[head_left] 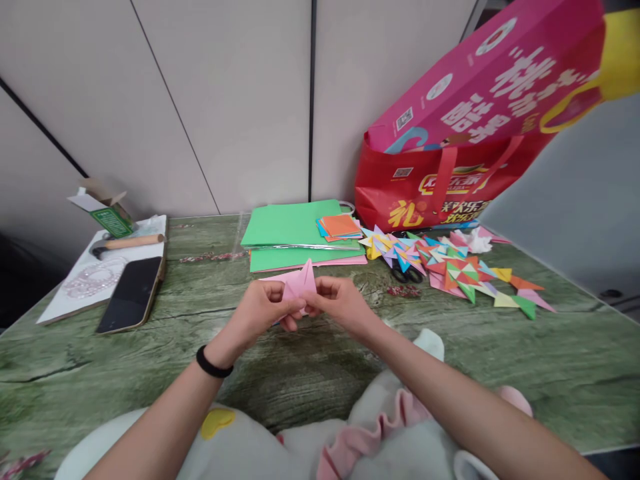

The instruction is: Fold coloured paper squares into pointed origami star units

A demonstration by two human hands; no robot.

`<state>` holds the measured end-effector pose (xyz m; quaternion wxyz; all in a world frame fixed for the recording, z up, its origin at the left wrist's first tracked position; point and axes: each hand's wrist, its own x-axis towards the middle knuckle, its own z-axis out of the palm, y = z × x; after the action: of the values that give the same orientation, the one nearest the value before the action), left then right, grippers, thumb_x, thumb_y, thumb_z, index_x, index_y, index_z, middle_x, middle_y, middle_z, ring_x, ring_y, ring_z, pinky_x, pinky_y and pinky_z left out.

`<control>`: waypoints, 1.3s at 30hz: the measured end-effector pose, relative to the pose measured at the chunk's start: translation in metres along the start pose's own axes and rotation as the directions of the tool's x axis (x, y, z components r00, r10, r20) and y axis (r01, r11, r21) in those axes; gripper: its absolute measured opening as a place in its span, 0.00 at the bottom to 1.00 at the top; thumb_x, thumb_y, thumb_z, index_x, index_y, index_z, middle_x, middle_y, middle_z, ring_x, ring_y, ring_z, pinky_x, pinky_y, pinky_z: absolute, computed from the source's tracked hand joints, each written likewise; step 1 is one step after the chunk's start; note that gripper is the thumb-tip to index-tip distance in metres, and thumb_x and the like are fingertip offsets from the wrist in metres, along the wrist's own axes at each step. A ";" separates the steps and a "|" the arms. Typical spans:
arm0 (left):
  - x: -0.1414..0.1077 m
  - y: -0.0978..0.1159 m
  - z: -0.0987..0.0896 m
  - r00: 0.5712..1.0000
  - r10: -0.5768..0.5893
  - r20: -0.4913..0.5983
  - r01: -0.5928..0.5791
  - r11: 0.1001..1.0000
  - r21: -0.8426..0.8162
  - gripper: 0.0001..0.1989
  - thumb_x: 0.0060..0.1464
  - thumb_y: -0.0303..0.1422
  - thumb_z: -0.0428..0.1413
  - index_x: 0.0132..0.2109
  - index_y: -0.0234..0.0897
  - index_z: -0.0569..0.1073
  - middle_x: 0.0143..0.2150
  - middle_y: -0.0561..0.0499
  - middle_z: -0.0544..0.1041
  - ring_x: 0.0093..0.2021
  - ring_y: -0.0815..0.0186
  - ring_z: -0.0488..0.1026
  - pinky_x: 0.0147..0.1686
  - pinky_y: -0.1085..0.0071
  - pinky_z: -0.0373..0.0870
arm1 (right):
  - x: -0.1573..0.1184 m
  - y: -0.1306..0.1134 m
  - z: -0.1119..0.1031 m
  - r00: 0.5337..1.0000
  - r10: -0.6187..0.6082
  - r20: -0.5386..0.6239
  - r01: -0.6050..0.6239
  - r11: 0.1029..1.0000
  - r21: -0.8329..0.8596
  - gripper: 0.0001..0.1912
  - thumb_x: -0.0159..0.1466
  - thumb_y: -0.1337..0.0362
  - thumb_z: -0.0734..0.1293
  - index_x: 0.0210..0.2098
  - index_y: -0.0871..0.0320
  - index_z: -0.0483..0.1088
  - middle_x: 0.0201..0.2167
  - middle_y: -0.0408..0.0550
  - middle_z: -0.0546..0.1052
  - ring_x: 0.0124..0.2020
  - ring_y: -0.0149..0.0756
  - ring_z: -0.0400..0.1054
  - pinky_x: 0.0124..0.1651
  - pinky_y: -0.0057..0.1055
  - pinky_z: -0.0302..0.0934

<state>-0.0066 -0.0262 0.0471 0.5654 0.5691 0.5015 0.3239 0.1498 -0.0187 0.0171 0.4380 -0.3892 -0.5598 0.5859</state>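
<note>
A small piece of folded pink paper (300,283) is held up between my two hands, a pointed flap of it rising at the top. My left hand (264,305) pinches its left side, thumb in front and fingers curled behind. On the other side my right hand (337,301) grips the right edge between thumb and bent fingers. Both thumbs almost meet at the paper's lower part. Just beyond the hands lie large green paper sheets (280,225), with a small stack of orange and other coloured squares (340,227) on top.
Several folded colourful paper pieces (463,272) lie at the right, near black scissors (406,273). Behind them stands a red gift bag (395,187) holding a pink box (480,80). A phone (131,293), a hammer-like tool (133,242) and a green box (113,217) are at the left.
</note>
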 end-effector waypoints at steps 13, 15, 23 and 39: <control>0.003 -0.003 -0.003 0.978 0.115 -0.173 -0.119 0.993 -0.013 0.13 0.39 0.37 0.61 0.21 0.30 0.71 0.19 0.54 0.69 0.20 0.74 0.63 0.21 0.77 0.57 | -0.001 0.000 0.002 0.999 0.039 0.030 -0.040 0.998 0.045 0.16 0.44 0.59 0.72 0.27 0.61 0.66 0.19 0.40 0.71 0.20 0.26 0.65 0.25 0.25 0.62; 0.003 -0.002 -0.002 0.981 0.082 -0.178 -0.094 0.994 -0.059 0.14 0.38 0.38 0.61 0.20 0.31 0.70 0.18 0.55 0.68 0.19 0.75 0.61 0.20 0.77 0.56 | -0.001 -0.001 0.002 0.997 0.050 0.059 -0.053 0.997 0.058 0.15 0.44 0.58 0.72 0.25 0.61 0.66 0.20 0.41 0.72 0.21 0.26 0.66 0.27 0.25 0.63; 0.004 -0.009 -0.003 0.996 -0.043 -0.073 0.030 0.986 -0.164 0.14 0.42 0.41 0.60 0.27 0.32 0.71 0.20 0.54 0.72 0.19 0.73 0.67 0.19 0.77 0.60 | -0.002 -0.001 0.004 0.996 0.082 0.033 -0.084 0.993 0.077 0.13 0.46 0.61 0.71 0.27 0.62 0.68 0.22 0.41 0.73 0.22 0.26 0.66 0.27 0.25 0.62; 0.005 -0.009 -0.003 0.999 -0.016 0.030 0.018 0.998 -0.065 0.11 0.39 0.33 0.62 0.26 0.29 0.69 0.17 0.51 0.72 0.18 0.69 0.70 0.20 0.73 0.68 | 0.003 0.004 0.001 0.995 0.044 -0.092 -0.035 0.995 0.094 0.12 0.47 0.61 0.70 0.26 0.63 0.68 0.18 0.40 0.70 0.20 0.24 0.63 0.25 0.23 0.61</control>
<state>-0.0097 -0.0217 0.0380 0.5938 0.5506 0.4873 0.3269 0.1474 -0.0167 0.0128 0.4697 -0.4066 -0.5031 0.6007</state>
